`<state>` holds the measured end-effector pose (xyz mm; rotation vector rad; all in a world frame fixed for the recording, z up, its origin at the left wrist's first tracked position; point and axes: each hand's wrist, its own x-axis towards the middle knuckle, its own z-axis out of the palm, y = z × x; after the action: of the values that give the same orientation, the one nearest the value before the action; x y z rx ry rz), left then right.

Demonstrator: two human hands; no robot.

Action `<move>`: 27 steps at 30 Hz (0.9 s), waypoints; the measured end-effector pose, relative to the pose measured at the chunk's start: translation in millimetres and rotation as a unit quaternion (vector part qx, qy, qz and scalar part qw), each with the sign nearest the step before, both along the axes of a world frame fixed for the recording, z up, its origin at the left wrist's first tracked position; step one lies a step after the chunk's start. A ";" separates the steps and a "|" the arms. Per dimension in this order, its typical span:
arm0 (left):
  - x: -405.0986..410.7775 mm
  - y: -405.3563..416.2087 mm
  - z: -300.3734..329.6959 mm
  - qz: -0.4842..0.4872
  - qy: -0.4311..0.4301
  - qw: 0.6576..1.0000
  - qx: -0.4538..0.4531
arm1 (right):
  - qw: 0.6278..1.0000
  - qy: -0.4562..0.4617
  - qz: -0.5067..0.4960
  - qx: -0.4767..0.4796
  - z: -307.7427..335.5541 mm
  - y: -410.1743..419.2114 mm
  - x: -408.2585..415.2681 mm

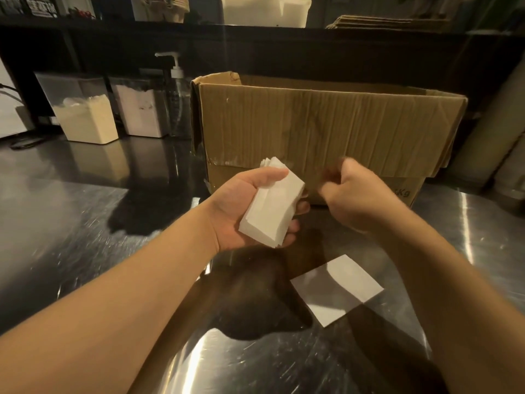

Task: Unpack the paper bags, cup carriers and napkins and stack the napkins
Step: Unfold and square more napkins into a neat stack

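Note:
My left hand (pixel 241 211) holds a wad of white napkins (pixel 274 207) above the steel counter, thumb on top and fingers curled underneath. My right hand (pixel 352 194) hovers just right of the wad, blurred, fingers curled, with nothing visible in it. One white napkin (pixel 336 288) lies flat on the counter (pixel 85 223) below the hands. Right behind the hands stands a brown cardboard box (pixel 326 129), its flaps open; its inside is hidden.
At the back left stand two clear containers of powder (pixel 85 115) (pixel 142 109) and a pump bottle (pixel 177 89). Flattened cardboard (pixel 383 22) lies on a dark shelf behind. A pale rounded object (pixel 505 155) rises at the right edge.

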<state>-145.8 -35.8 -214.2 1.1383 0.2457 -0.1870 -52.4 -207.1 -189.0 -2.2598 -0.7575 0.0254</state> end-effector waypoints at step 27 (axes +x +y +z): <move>3.8 -0.3 1.6 0.051 0.005 0.999 0.013 | 0.962 0.076 0.253 -0.074 2.7 -12.3 -7.9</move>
<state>-142.0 -36.2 -212.6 1.1484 0.3145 -0.1002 -60.3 -219.4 -186.3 -2.1100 -1.2608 0.5074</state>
